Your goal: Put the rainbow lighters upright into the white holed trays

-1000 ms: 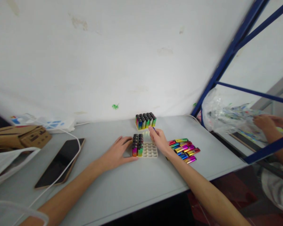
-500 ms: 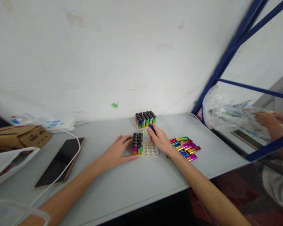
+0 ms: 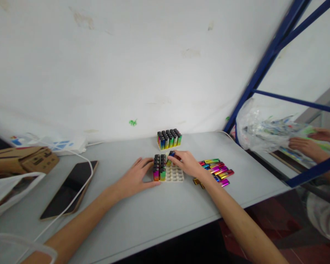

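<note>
A white slotted tray (image 3: 176,175) lies on the grey table, with two rows of rainbow-coloured lighters (image 3: 159,167) standing at its left end. My left hand (image 3: 134,176) lies flat with spread fingers against the tray's left side. My right hand (image 3: 187,164) pinches one lighter (image 3: 171,157) over the tray's far edge, just right of the standing rows. A full tray of lighters (image 3: 169,138) stands behind, near the wall. A loose pile of lighters (image 3: 216,170) lies to the right of my right wrist.
A phone (image 3: 70,190) with a white cable lies at the left, beside a cardboard box (image 3: 22,160) and a white bag (image 3: 5,196). A blue metal frame (image 3: 266,62) rises at the right. Beyond it another person's hands (image 3: 305,146) handle a clear plastic bag (image 3: 264,130).
My right hand has moved left and down with the lighter, from beside the full tray to the open tray's far edge. My left hand has stayed put.
</note>
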`<state>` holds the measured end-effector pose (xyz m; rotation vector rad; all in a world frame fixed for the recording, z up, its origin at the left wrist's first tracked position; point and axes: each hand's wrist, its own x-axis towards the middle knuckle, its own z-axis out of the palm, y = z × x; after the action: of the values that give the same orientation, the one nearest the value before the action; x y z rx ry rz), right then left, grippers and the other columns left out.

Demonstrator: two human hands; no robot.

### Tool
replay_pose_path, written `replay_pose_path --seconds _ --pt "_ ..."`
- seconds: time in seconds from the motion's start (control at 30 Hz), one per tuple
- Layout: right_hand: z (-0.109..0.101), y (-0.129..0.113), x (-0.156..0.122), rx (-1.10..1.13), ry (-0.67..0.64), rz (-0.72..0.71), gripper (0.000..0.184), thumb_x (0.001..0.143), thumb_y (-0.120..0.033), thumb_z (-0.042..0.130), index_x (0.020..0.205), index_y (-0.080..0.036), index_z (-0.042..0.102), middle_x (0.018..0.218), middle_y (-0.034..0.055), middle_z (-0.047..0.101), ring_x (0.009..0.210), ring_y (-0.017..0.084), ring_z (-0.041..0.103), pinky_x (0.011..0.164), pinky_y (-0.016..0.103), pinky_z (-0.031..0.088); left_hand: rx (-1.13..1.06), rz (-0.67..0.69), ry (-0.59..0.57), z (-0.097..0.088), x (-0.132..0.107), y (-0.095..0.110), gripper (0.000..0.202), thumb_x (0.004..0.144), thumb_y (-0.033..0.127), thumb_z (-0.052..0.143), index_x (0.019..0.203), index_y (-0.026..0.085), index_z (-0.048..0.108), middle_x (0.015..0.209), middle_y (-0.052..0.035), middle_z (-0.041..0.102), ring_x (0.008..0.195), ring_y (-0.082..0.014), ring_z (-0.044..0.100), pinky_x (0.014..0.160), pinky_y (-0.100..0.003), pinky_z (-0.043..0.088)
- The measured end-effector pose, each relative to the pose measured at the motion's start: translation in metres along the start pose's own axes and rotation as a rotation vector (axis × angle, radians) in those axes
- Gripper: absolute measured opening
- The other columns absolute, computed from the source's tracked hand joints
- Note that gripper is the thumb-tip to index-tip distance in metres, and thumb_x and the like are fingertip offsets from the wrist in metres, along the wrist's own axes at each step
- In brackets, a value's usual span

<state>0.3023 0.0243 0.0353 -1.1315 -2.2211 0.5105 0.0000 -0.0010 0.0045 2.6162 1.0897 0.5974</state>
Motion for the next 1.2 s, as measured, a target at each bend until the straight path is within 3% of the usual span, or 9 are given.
replay_pose_path --seconds 0.2,0.33,0.47,0.57,0.67,0.8,0.97,1.07,1.2 --pt "0.003 0.001 0.0 -0.069 -0.116 -0.053 0.029 0.115 -0.034 0.073 0.09 -0.021 0.065 0.085 0.0041 0.074 0.076 0.02 0.063 0.075 0.031 0.046 0.005 0.006 0.005 -0.001 0.0 0.0 0.075 0.105 0.078 0.072 0.159 0.026 0.065 0.161 -0.0142 0.07 0.149 -0.0383 0.064 0.135 -0.057 0.046" --pt "0.0 -0.003 -0.004 -0.142 -0.145 -0.083 0.018 0.108 -0.034 0.083 0.105 -0.017 0.075 0.097 0.0083 0.076 0.088 0.024 0.069 0.086 0.035 0.054 0.005 0.006 0.001 -0.001 0.0 0.0 0.074 0.106 0.077 0.07 0.158 0.025 0.065 0.16 -0.0148 0.07 0.149 -0.0392 0.064 0.137 -0.06 0.043" --pt "-0.041 0.011 -0.026 -0.119 -0.023 -0.04 0.033 0.113 -0.04 0.076 0.138 -0.019 0.078 0.107 0.0083 0.077 0.096 0.024 0.073 0.1 0.039 0.059 0.009 -0.002 -0.017 0.0 0.001 -0.002 0.078 0.106 0.08 0.068 0.158 0.023 0.065 0.161 -0.0165 0.069 0.151 -0.0399 0.064 0.139 -0.062 0.04" --pt "-0.081 0.039 -0.052 -0.166 0.01 0.052 0.028 0.114 -0.04 0.069 0.129 -0.021 0.084 0.11 0.0107 0.079 0.096 0.025 0.074 0.1 0.041 0.061 0.023 -0.006 -0.016 0.002 0.001 -0.005 0.082 0.105 0.085 0.066 0.158 0.021 0.065 0.162 -0.0181 0.068 0.152 -0.0409 0.064 0.143 -0.065 0.034" --pt "-0.104 0.065 -0.07 -0.204 -0.043 0.082 0.031 0.111 -0.042 0.072 0.129 -0.023 0.086 0.127 0.015 0.081 0.113 0.031 0.077 0.111 0.049 0.06 0.025 0.002 -0.009 0.004 0.001 -0.008 0.083 0.106 0.086 0.063 0.157 0.021 0.065 0.163 -0.0185 0.068 0.153 -0.0411 0.064 0.144 -0.065 0.032" --pt "-0.101 0.076 -0.071 -0.167 -0.179 0.054 0.03 0.111 -0.046 0.069 0.121 -0.025 0.089 0.133 0.015 0.082 0.128 0.034 0.074 0.121 0.051 0.056 0.029 0.013 0.0 0.005 0.001 -0.007 0.08 0.105 0.084 0.066 0.157 0.022 0.067 0.162 -0.0173 0.069 0.152 -0.041 0.065 0.143 -0.064 0.034" --pt "-0.094 0.066 -0.057 -0.076 -0.191 0.092 0.031 0.104 -0.053 0.077 0.104 -0.023 0.084 0.113 0.0119 0.083 0.111 0.032 0.076 0.111 0.049 0.059 0.026 0.02 0.012 0.005 0.001 -0.007 0.078 0.107 0.082 0.065 0.157 0.023 0.066 0.163 -0.0167 0.068 0.153 -0.0396 0.063 0.143 -0.063 0.034" --pt "-0.09 0.06 -0.051 0.091 -0.071 0.137 0.037 0.103 -0.059 0.077 0.107 -0.023 0.079 0.108 0.0093 0.084 0.102 0.029 0.078 0.102 0.046 0.063 0.03 0.016 0.01 0.007 0.001 -0.009 0.079 0.106 0.084 0.064 0.158 0.025 0.066 0.164 -0.0167 0.068 0.154 -0.0392 0.063 0.143 -0.062 0.034" --pt "-0.076 0.055 -0.038 0.421 0.213 0.172 0.05 0.091 -0.069 0.088 0.112 -0.024 0.08 0.111 0.0085 0.085 0.103 0.028 0.079 0.099 0.046 0.064 0.031 0.005 0.007 0.008 0.0 -0.009 0.078 0.106 0.082 0.067 0.159 0.024 0.065 0.163 -0.0159 0.068 0.153 -0.0402 0.063 0.143 -0.064 0.034"
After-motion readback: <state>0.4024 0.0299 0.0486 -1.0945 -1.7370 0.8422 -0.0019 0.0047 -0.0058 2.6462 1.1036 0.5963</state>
